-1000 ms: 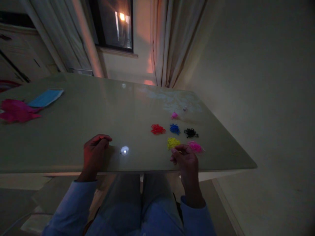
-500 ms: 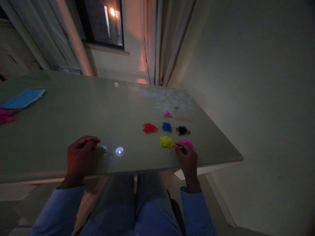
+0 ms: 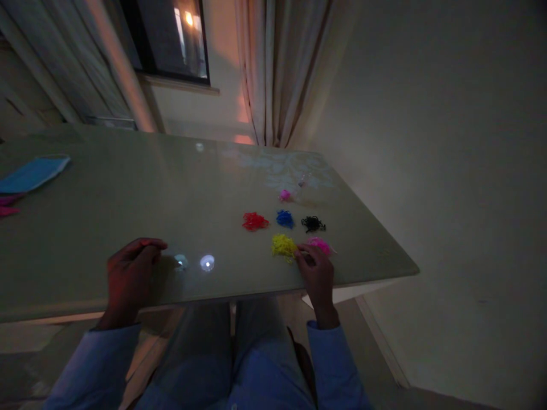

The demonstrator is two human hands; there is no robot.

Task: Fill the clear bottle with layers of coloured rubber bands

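Note:
Small heaps of thin rubber bands lie on the table to the right. My right hand has its fingertips pinched together at the right edge of the yellow rubber bands; what lies between them is too small to make out. Partly behind its knuckles are pink rubber bands. Farther back sit red, blue and black rubber bands. My left hand rests near the front edge, fingers curled and thumb against the forefinger. Anything held in it is hidden.
Behind the heaps lies a small pink bundle beside something clear. A blue face mask and a pink item are at the far left. The glossy table shows round bright spots. A wall stands close on the right.
My right hand has shifted slightly left, so its fingertips now meet the yellow heap. My left hand keeps its closed pose. The whole view has shifted a little.

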